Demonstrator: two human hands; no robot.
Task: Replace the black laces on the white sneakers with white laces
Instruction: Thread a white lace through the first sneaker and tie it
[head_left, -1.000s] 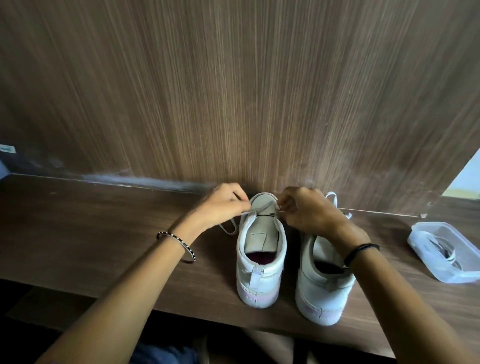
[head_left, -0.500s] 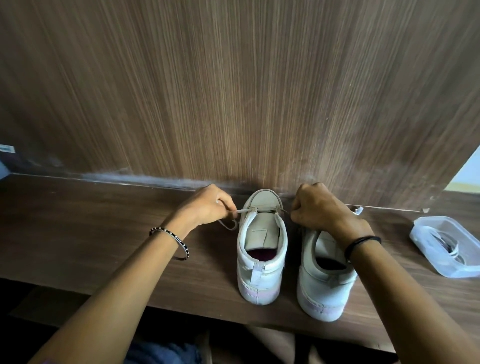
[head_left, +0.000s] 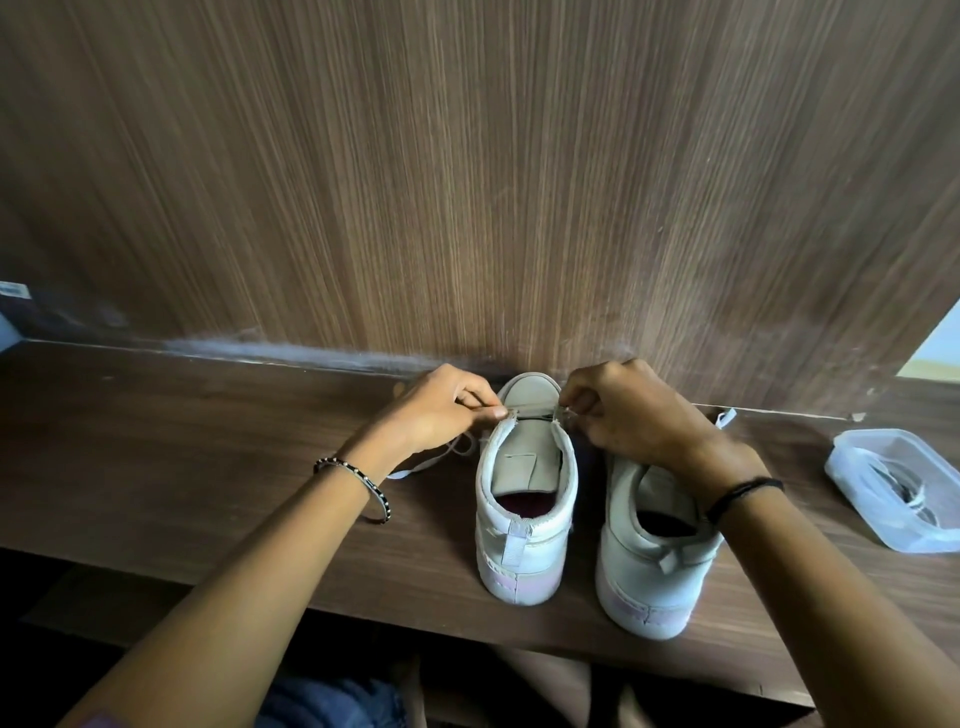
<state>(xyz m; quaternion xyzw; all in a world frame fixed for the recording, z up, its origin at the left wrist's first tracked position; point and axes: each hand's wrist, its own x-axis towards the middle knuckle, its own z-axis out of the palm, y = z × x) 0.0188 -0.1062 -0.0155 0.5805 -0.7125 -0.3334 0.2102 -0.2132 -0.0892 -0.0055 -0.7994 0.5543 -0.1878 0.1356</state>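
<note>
A tall wood-grain wall panel (head_left: 467, 182) fills the upper view. Below it runs a dark wooden shelf (head_left: 182, 441), seen from above.

Two white sneakers stand side by side on the shelf, heels toward the viewer and toes at the wall. The left sneaker (head_left: 519, 561) has its tongue showing and one white lace (head_left: 441, 457) threaded across its far eyelets. The right sneaker (head_left: 649, 582) sits just beside it, partly under the right forearm.

Well apart to the right, a clear plastic container (head_left: 883, 435) lies open on the shelf. Inside is a loose coil of laces (head_left: 904, 493); their colour is hard to tell.

Both arms reach forward over the shelf. The left hand (head_left: 436, 410) pinches the lace between thumb and forefinger at the left sneaker's left eyelet edge, other fingers curled. The lace's loose length trails on the shelf under this hand. The right hand (head_left: 634, 415), knuckles up, pinches the lace at the right eyelet edge.

A beaded bangle (head_left: 358, 483) circles the left wrist, a black band (head_left: 743, 491) the right.
</note>
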